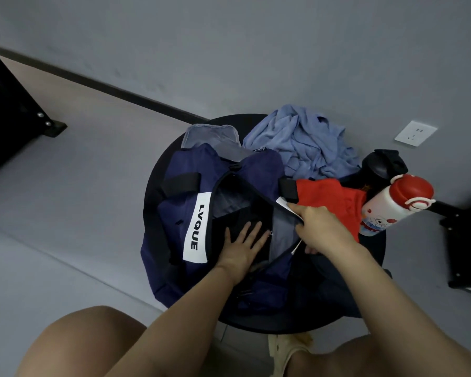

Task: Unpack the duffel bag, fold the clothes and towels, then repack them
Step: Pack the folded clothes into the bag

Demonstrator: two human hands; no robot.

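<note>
Now both hands work the soft navy bag (174, 213).
Left hand (242, 248) lies flat, fingers straight, inside; right hand (318, 227) grasps the bag's edge.

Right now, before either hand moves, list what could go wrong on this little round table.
1. The white and red bottle leans at the table's right edge, partly on the red garment; tugging that garment could tip it off.
2. The crumpled blue cloth lies heaped at the far rim and may slide off if the duffel bag shifts.
3. The left hand presses flat inside the bag while the right hand grips its opening edge; a hard pull could drag the bag.
</note>
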